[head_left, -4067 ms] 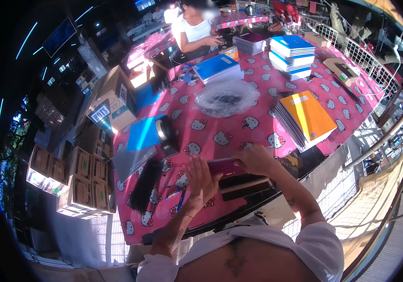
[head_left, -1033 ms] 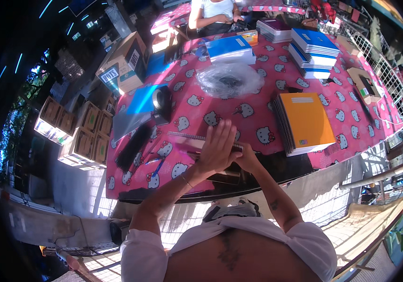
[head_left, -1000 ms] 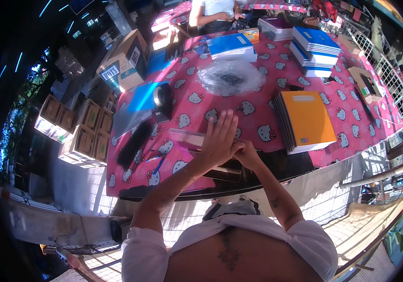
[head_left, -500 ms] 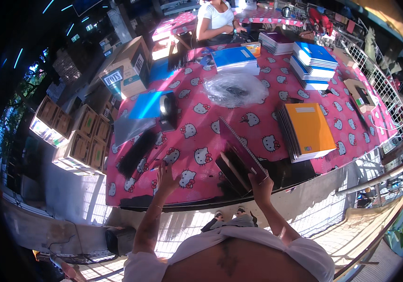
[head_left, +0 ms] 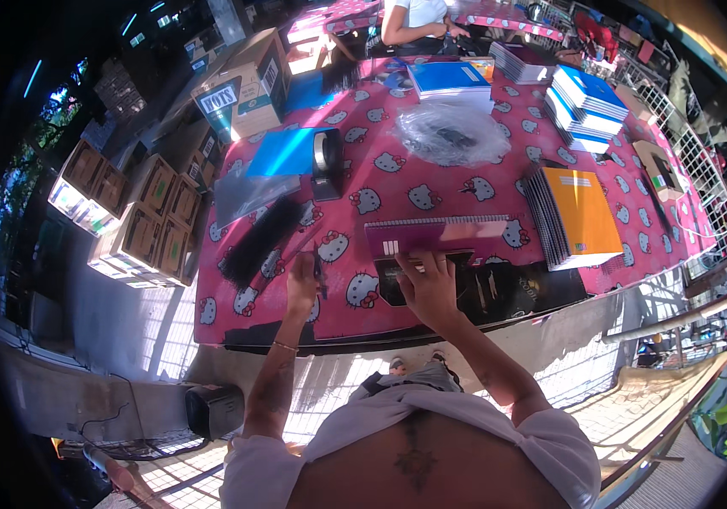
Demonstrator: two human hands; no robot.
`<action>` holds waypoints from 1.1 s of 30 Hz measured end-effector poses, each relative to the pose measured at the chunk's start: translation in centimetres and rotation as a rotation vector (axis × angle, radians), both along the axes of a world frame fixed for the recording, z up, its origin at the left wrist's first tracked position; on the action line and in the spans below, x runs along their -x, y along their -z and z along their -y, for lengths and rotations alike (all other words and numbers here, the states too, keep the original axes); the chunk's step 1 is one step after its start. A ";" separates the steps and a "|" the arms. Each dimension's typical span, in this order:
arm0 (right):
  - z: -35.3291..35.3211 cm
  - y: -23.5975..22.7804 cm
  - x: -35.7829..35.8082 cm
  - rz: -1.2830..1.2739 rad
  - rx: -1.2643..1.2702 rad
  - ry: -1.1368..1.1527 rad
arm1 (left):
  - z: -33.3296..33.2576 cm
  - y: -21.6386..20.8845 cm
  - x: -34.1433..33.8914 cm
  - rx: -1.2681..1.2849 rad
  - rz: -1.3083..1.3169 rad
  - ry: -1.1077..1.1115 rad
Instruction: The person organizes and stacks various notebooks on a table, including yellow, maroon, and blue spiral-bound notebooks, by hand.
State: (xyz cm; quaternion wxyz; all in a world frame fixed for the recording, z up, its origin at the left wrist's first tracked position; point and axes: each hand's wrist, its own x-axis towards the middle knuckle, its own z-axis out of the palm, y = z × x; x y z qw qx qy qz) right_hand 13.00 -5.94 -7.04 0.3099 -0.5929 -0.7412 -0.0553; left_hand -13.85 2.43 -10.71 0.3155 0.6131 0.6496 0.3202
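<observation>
A purple spiral notebook, its coil along the far edge, lies on a dark block near the table's front edge. My right hand rests on the notebook's near side, with fingers apart and the thumb showing on top. To the left, just above the tablecloth, my left hand is closed around a slim dark tool; its kind is not clear. Beyond that hand lies a bundle of thin black strands.
Yellow notebooks are stacked at right, with blue ones behind. Coiled clear plastic sits mid-table. A black tape dispenser stands beside a blue sheet. Cardboard boxes line the left side. Another person is at the far side.
The purple notebook has turned from tilted upright to lying across the dark block. My right hand moved from its edge onto its cover. My left hand closed on the dark tool.
</observation>
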 end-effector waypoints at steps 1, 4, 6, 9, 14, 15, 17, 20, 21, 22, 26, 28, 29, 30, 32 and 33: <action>-0.6 -1.9 0.8 -0.027 -0.090 -0.021 | 1.1 -0.7 0.1 0.180 0.431 -0.037; -4.5 -6.1 0.9 -0.014 -0.251 -0.032 | 3.5 -2.8 -2.3 0.377 0.960 0.015; -6.7 -6.4 0.4 0.025 -0.319 -0.024 | 5.3 -4.8 -4.6 0.405 1.050 0.095; -8.1 -5.5 -0.3 0.016 0.034 -0.221 | 6.3 -7.9 -6.5 0.409 1.276 0.188; -7.2 -6.5 0.3 -0.116 -0.046 -0.205 | 5.8 -8.8 -7.4 0.427 1.285 0.215; -7.2 -6.6 0.3 -0.115 -0.047 -0.207 | 5.5 -8.7 -7.5 0.426 1.286 0.214; -7.1 -6.8 0.3 -0.131 -0.028 -0.204 | 5.0 -8.5 -7.7 0.400 1.255 0.223; -6.7 -7.0 0.5 -0.128 -0.005 -0.185 | 5.0 -8.6 -7.6 0.430 1.273 0.212; -6.7 -6.9 0.5 -0.128 -0.005 -0.185 | 5.0 -8.7 -7.6 0.431 1.273 0.211; -6.7 -6.7 0.5 -0.121 -0.021 -0.186 | 4.9 -8.8 -7.5 0.397 1.081 0.168; -6.8 -6.4 0.4 -0.106 -0.054 -0.172 | 5.1 -9.4 -7.8 -0.625 -0.346 0.214; -6.7 -6.4 0.1 -0.110 -0.045 -0.177 | 4.1 -8.2 -5.7 -0.212 0.193 0.264; -6.6 -6.5 0.0 -0.117 -0.037 -0.186 | 3.2 -7.2 -4.2 0.221 0.713 0.294; -6.4 -6.7 -0.1 -0.119 -0.043 -0.179 | 2.7 -5.2 -2.9 0.219 0.709 0.302; -5.8 -7.0 -0.7 -0.076 -0.161 -0.192 | 2.9 0.3 -0.4 -0.206 -0.328 0.172; -5.1 -7.4 -1.5 -0.075 -0.167 -0.176 | 3.3 2.0 0.3 -0.214 -0.327 0.187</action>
